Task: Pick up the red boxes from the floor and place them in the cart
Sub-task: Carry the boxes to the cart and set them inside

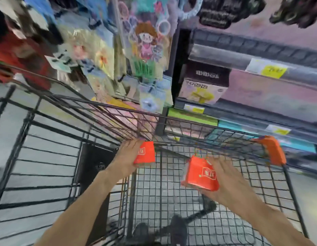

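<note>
I hold two red boxes above a black wire cart (204, 129). My left hand (126, 158) grips one red box (145, 153) by its left side, near the cart's far inner corner. My right hand (228, 180) holds the second red box (201, 175) from the right and below; it has a white label and a thin string handle on top. Both boxes hang inside the cart's basket, over its mesh bottom. The view is blurred by motion.
The cart's orange handle end (272, 150) is at the right. A second black wire cart or cage (29, 139) stands at the left. Store shelves (260, 71) with boxed goods and hanging toy packs (145, 55) rise behind. Black shoes (178, 228) show through the mesh.
</note>
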{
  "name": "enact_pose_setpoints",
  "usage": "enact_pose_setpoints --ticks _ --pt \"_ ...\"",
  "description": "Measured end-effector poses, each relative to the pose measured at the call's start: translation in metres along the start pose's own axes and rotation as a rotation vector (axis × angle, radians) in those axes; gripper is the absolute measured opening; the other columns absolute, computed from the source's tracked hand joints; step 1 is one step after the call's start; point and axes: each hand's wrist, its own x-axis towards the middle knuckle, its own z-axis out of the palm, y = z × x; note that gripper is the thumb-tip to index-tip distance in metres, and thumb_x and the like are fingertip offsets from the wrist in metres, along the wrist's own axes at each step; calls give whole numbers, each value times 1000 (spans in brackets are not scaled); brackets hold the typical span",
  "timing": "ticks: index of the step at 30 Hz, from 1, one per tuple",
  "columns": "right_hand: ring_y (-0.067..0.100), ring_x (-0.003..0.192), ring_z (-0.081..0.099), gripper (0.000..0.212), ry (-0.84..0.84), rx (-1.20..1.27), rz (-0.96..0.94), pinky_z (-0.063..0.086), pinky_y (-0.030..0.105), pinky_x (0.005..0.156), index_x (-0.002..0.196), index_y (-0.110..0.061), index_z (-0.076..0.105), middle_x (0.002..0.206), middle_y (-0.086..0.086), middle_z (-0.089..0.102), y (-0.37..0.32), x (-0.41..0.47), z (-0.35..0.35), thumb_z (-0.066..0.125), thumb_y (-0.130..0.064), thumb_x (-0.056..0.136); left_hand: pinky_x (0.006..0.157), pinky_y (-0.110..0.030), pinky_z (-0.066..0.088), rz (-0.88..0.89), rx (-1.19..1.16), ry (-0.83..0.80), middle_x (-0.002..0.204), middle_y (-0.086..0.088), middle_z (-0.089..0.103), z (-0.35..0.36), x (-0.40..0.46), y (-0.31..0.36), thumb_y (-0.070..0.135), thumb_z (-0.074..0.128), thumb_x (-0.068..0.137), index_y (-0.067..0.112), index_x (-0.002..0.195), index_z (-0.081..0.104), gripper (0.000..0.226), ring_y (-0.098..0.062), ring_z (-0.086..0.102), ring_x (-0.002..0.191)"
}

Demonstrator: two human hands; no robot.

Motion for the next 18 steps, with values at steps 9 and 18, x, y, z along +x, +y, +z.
enact_pose_setpoints --ticks 9,18 --pt "14 137 32 103 23 -34 -55 22 35 121 156 -24 16 149 -8 36 -11 36 26 72 -63 79 122 -41 6 -23 56 84 156 -5 31 13 7 -9 23 81 77 18 154 16 101 -27 25 143" --pt "20 134 37 94 90 -83 -107 25 40 118 154 -18 25 146 -1 41 -56 103 48 78 -46 81 122 -47 12 25 126 112 158 -4 27 12 5 -17 14 78 77 21 155 11 103 -27 24 144"
